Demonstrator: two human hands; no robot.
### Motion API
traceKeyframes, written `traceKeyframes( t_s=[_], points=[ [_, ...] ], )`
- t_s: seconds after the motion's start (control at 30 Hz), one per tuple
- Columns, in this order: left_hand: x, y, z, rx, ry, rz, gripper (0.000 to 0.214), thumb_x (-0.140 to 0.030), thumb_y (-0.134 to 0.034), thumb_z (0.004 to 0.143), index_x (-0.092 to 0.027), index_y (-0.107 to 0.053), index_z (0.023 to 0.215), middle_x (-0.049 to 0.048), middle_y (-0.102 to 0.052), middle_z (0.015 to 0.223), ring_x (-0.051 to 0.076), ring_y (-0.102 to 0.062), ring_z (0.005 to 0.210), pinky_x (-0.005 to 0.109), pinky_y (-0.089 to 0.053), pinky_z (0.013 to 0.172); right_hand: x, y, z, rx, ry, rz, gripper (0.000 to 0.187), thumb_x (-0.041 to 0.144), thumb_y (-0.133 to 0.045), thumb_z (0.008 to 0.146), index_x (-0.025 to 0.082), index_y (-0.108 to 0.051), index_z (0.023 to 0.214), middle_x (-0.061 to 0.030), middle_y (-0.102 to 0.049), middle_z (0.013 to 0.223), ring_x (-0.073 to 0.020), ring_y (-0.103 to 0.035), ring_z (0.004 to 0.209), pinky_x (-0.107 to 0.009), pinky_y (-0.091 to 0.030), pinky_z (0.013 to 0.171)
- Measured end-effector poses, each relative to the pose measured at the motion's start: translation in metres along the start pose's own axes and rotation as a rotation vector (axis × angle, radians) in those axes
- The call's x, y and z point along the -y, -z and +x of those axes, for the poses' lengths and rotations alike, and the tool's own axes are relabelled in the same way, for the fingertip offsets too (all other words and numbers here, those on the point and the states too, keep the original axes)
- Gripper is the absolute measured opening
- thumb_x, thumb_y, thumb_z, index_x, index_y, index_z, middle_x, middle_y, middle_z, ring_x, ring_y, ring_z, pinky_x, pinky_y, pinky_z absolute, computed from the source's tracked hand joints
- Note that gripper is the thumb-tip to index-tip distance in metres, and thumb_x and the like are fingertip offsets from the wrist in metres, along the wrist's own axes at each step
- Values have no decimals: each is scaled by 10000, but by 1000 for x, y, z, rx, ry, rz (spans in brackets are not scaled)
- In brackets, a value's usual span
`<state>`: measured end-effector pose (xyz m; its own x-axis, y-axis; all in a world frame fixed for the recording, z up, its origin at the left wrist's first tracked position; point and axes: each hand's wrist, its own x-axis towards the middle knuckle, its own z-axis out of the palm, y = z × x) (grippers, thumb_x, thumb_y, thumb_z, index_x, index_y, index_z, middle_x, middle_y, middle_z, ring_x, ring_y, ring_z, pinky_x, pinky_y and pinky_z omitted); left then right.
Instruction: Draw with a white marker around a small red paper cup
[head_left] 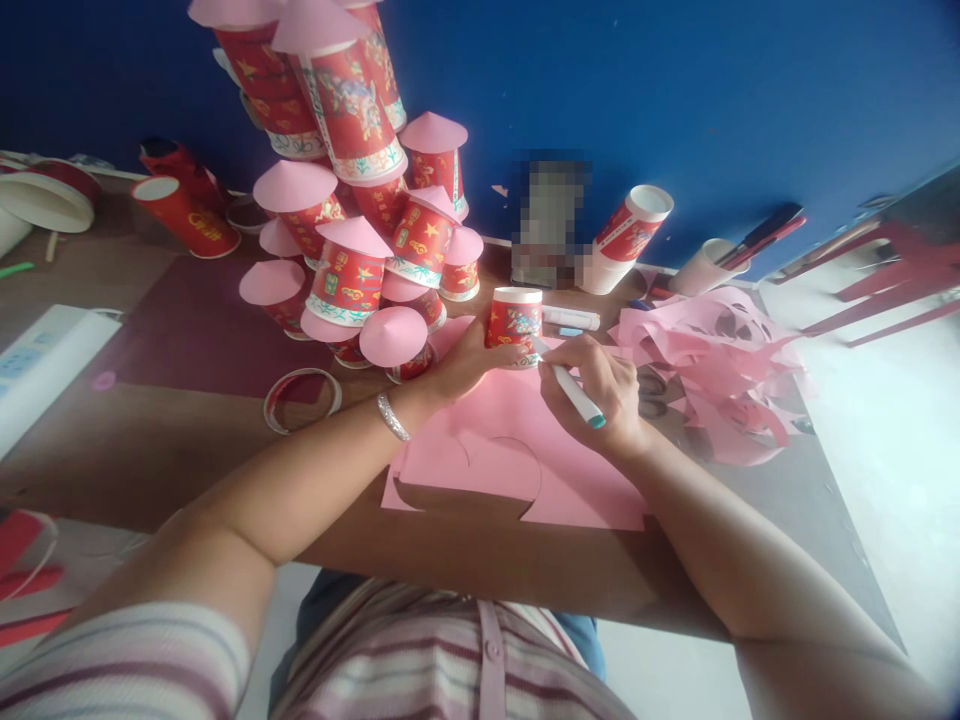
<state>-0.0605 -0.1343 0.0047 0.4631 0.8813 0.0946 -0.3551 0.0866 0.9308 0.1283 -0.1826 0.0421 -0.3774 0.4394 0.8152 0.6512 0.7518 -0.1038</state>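
My left hand [466, 362] is closed round a red patterned paper cup [514, 322] that stands upside down on a pink paper sheet [517, 465]. My right hand [600, 395] grips a white marker with a teal end [574, 393], its tip touching the cup's lower rim at the paper. Curved pieces have been cut out of the sheet's near edge.
A pile of red cups with pink paper cone tops [360, 200] rises at the back left. Pink paper scraps [712, 370] lie to the right. Another cup [626, 235] leans by the blue wall. A cut cup ring [302, 400] and a white device [41, 365] sit to the left.
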Motion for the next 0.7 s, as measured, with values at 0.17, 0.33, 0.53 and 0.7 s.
traceKeyframes(
  t_s=[0.17, 0.33, 0.53, 0.7],
  points=[
    [1, 2, 0, 10, -24, -34, 464, -411, -910, 786, -224, -652, 1124, 27, -734, 1029, 242, -688, 1032, 445, -567, 946, -1, -1, 0, -20, -6, -16, 155, 94, -575, 954, 248, -566, 953, 49, -641, 738, -118, -606, 572, -252, -449, 503],
    [3, 3, 0, -2, -34, -45, 433, -376, -876, 780, -217, -652, 1114, 23, -737, 1026, 233, -688, 1030, 433, -550, 961, -1, -1, 0, -24, -10, -25, 168, 85, -581, 946, 252, -578, 963, 48, -639, 737, -127, -609, 581, -259, -456, 510],
    [3, 2, -1, -20, -40, -8, 446, -362, -846, 787, -215, -625, 1145, 42, -737, 1073, 241, -694, 1031, 430, -556, 942, 0, 1, 1, -76, 22, 2, 163, 89, -603, 959, 248, -590, 993, 53, -643, 728, -114, -606, 564, -246, -464, 514],
    [4, 2, -3, -12, -9, 51, 532, -367, -883, 781, -216, -586, 1196, 49, -720, 1105, 215, -692, 1019, 384, -558, 905, 1, 2, 1, -72, 53, 37, 197, 73, -603, 956, 238, -609, 1063, 38, -674, 752, -129, -639, 590, -252, -476, 519]
  ],
)
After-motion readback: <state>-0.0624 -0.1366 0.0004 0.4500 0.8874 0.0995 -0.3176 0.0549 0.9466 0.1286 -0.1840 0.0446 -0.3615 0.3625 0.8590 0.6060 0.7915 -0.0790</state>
